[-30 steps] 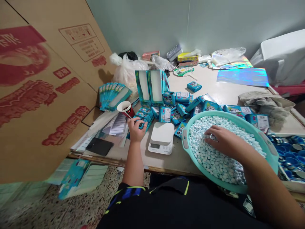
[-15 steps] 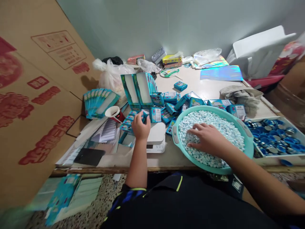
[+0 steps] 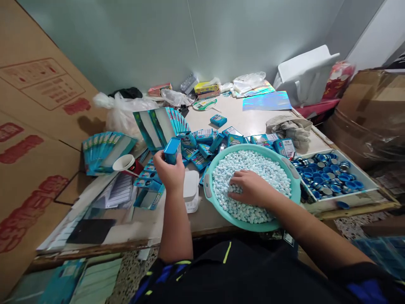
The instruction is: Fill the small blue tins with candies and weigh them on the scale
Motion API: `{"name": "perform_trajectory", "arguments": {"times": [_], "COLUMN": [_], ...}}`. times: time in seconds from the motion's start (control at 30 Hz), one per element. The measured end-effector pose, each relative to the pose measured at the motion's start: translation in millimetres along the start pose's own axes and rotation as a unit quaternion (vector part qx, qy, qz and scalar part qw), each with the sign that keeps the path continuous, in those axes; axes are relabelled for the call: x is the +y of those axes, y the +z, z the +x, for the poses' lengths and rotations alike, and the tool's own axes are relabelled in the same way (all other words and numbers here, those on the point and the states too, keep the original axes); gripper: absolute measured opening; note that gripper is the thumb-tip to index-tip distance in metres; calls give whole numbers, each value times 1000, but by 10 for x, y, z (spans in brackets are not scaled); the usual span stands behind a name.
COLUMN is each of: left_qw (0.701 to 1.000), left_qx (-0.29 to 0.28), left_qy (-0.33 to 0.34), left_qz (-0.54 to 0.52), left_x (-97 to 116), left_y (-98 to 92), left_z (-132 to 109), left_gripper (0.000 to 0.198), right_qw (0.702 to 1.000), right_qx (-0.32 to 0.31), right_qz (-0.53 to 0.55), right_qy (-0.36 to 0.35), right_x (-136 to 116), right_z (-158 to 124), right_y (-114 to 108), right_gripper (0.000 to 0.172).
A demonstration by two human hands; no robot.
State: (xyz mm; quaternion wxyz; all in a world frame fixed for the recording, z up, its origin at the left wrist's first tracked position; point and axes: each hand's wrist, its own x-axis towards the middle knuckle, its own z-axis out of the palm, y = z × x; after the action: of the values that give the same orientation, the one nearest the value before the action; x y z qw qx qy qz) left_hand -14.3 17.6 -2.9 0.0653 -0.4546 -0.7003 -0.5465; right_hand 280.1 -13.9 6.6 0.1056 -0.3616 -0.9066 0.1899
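Note:
My left hand (image 3: 169,172) is raised above the table, shut around a small blue tin (image 3: 172,150) that stands upright in my fingers. My right hand (image 3: 249,188) lies spread on a heap of pale blue mints (image 3: 249,171), which fills a teal plastic basin (image 3: 251,226). Several blue printed tins (image 3: 202,148) lie scattered behind the basin. A white digital scale (image 3: 191,190) stands between my hands, partly hidden by my left hand. Open teal display boxes (image 3: 155,126) stand beyond my left hand.
A tray of blue metal caps (image 3: 329,175) sits at the table's right edge. Large printed cardboard sheets (image 3: 38,126) rise at the left. A paper cup (image 3: 125,163), papers, plastic bags, a crumpled cloth and a holographic sheet (image 3: 266,101) lie about the table.
My left hand has lifted the blue tin up from the table. My right hand has shifted slightly among the mints. The whole scene has slid left as my view turned right.

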Motion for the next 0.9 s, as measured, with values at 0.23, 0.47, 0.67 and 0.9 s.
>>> {"name": "perform_trajectory", "arguments": {"times": [0.23,0.47,0.67,0.9], "left_qw": [925,899,883,873], "left_qx": [-177,-291,-209,-116], "left_qy": [-72,-65,-156,-131], "left_qz": [-329,-320,-391,-456], "left_x": [782,745,648,591], "left_y": [508,626,636,657], "left_z": [-606,-686,-582,-589], "left_gripper": [52,57,53,73], "right_qw": [992,995,989,985], "right_qx": [125,47,34,30], "right_qz": [0,-32,-4,16], "right_qy": [36,85,144,167], "right_x": [177,22,83,185], "right_z": [-78,-480,-344,-155], "right_y": [-52,-20,60,5], "right_gripper": [31,90,101,108]}}
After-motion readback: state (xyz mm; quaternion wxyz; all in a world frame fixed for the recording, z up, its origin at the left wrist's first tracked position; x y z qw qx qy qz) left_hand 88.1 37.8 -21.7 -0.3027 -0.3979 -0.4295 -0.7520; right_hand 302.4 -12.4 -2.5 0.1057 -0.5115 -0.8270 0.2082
